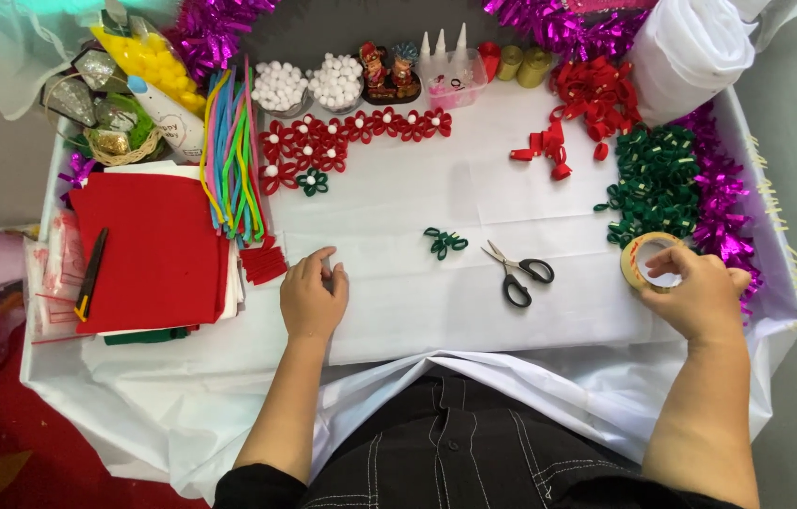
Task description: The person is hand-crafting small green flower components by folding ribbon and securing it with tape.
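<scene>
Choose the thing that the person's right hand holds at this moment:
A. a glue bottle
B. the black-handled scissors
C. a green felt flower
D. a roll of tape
D: the right hand grips the roll of tape at the table's right edge, while the scissors lie untouched on the white cloth.

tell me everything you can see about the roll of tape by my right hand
The roll of tape is a tan ring with a pale inner core, lying at the right side of the white table cover. The right hand grips its near edge, fingers over the rim. Green loop pieces sit just behind it, purple tinsel beside it.
</scene>
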